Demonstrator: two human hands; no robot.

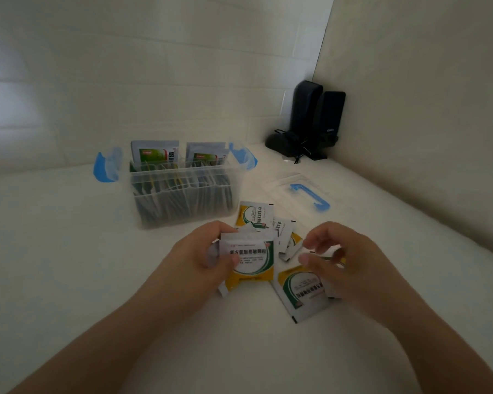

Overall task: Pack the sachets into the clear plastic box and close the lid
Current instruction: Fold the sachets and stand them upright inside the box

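The clear plastic box (182,207) with blue side latches stands open on the white surface, filled with upright sachets. Its clear lid (285,184) with a blue handle lies flat to the right of it. My left hand (199,257) grips a small stack of white, yellow and green sachets (251,260) in front of the box. My right hand (339,263) hovers just right of that stack, fingers curled and apart, holding nothing. Under and around it lie loose sachets (302,291), and more sachets (255,214) lie nearer the box.
Two black speakers (316,118) with a tangle of cable stand in the far right corner against the tiled wall. A side wall runs along the right edge of the white surface.
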